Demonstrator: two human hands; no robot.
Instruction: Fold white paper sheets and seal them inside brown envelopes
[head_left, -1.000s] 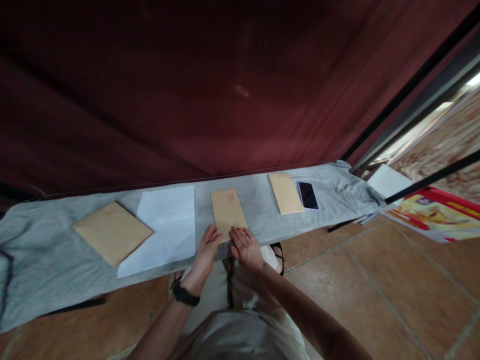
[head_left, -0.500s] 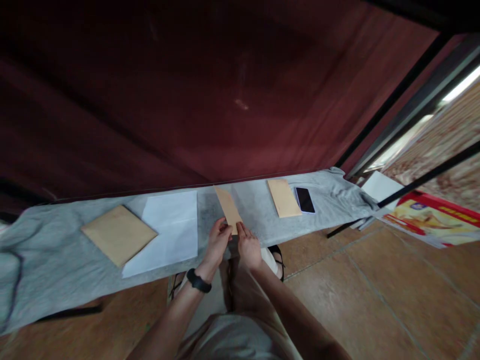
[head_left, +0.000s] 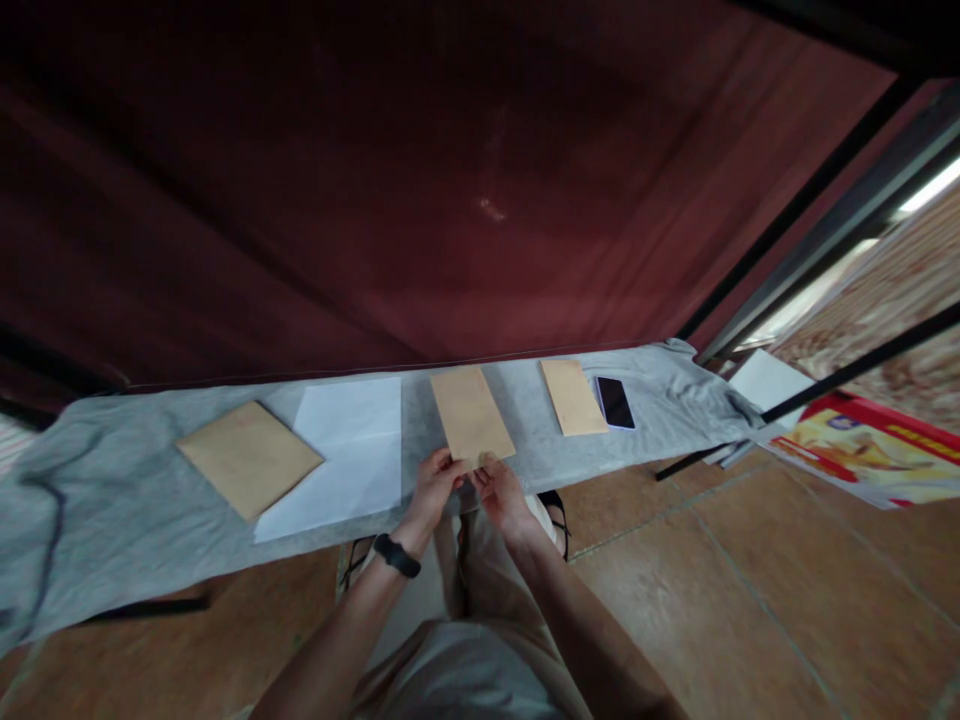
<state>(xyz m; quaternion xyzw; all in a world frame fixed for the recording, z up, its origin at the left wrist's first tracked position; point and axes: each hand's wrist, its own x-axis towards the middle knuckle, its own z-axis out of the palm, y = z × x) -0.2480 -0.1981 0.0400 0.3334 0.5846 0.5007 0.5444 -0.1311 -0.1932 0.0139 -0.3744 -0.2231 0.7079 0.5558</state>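
A brown paper envelope (head_left: 472, 412) is held by its near edge in front of me, its broad face turned up. My left hand (head_left: 436, 485) is closed on its near left corner, thumb and fingers pinching the paper. At the near edge, my right hand (head_left: 498, 490) grips it too, with the thumb on top and the fingers underneath. Right of it lies a stack of similar brown envelopes (head_left: 573, 398) beside a dark-screened phone (head_left: 616, 403). To the left, white paper sheets (head_left: 352, 440) lie partly under a larger pile of brown envelopes (head_left: 251, 460).
The narrow bench has a grey cloth (head_left: 112, 520) over it. A dark red curtain (head_left: 465, 250) hangs behind. On the right, black metal bars (head_left: 862, 365) cross near a red and yellow box (head_left: 877, 450). Brown floor tiles (head_left: 660, 570) show below.
The envelope, narrow and seemingly tilted or folded before, now shows its full broad face. My right hand has turned from lying over its edge to holding from below with the thumb on top.
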